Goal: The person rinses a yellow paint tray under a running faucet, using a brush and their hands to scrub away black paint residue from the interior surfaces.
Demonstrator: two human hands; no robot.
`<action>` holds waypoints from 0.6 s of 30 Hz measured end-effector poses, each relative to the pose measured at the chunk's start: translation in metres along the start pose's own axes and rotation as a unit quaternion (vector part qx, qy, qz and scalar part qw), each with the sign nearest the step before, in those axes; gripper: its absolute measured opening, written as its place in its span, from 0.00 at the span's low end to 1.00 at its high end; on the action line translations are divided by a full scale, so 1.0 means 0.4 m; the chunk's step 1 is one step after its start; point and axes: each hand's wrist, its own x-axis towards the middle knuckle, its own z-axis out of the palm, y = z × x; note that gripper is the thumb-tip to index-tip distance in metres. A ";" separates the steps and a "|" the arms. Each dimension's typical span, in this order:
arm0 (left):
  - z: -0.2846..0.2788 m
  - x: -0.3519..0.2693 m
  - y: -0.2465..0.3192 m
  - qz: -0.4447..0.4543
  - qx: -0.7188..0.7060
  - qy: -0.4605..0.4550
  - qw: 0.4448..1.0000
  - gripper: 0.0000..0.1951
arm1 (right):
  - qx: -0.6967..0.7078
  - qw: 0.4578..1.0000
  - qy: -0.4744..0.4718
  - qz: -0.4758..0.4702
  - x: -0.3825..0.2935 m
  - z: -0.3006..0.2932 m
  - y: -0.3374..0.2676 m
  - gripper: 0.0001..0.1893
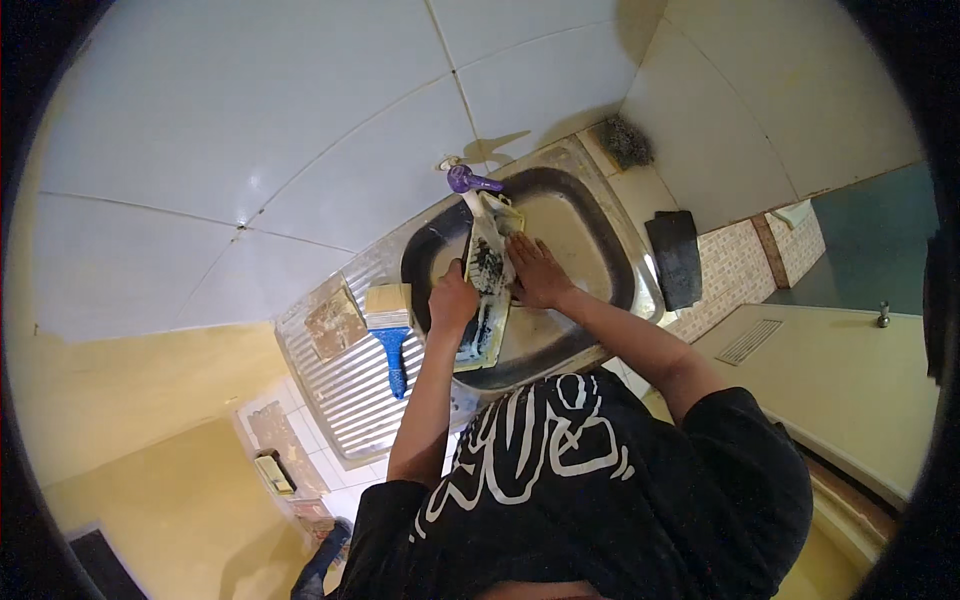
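Observation:
A black paint tray (pixel 489 266) with cream paint along its rim lies tilted across the sink basin (pixel 559 217), beneath the tap (pixel 466 180). Water or wet paint whitens its ribbed middle. My left hand (pixel 453 298) grips the tray's left edge, thumb up and fingers mostly hidden. Against the tray's right side rests my right hand (pixel 538 274), its fingers stretched out and the thumb hard to see. The tap has a purple lever and a pale spout that points down at the tray's upper end.
Left of the basin, a wide paintbrush (pixel 390 337) with a blue handle lies on the ribbed drainboard (pixel 352 405), beside a stained flat piece (pixel 334 319). A dark scouring pad (pixel 628 142) sits in the back corner. A dark cloth (pixel 673 259) hangs at the right edge.

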 end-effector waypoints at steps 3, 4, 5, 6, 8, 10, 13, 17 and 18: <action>0.021 -0.011 0.016 -0.027 0.017 -0.004 0.999 0.13 | -0.067 0.993 -0.044 -0.081 -0.019 -0.019 0.074 0.42; 0.024 -0.016 0.030 -0.033 0.012 -0.007 0.999 0.13 | -0.114 0.982 -0.071 -0.134 -0.013 -0.030 0.097 0.41; 0.026 -0.019 0.045 -0.037 0.031 -0.003 0.999 0.13 | -0.116 0.981 -0.079 -0.138 -0.004 -0.034 0.110 0.41; 0.028 -0.021 0.053 -0.045 0.049 0.003 0.998 0.14 | -0.145 0.982 -0.058 -0.105 0.007 -0.049 0.118 0.40; 0.024 -0.027 0.057 -0.054 0.039 0.008 0.998 0.14 | -0.177 0.978 -0.053 -0.092 0.003 -0.066 0.114 0.38; 0.028 -0.026 0.048 -0.064 0.029 0.018 0.997 0.14 | -0.158 0.972 -0.107 -0.135 -0.027 -0.060 0.061 0.37; 0.042 -0.028 0.034 -0.052 0.037 0.029 0.998 0.14 | -0.161 0.940 -0.191 -0.232 -0.086 -0.058 -0.015 0.36; 0.053 -0.033 0.038 -0.033 0.068 0.017 0.997 0.15 | -0.070 0.943 -0.198 -0.259 -0.062 -0.044 0.026 0.35; 0.054 -0.035 0.035 -0.030 0.057 0.018 0.998 0.15 | -0.110 0.955 -0.176 -0.210 -0.040 -0.069 0.039 0.36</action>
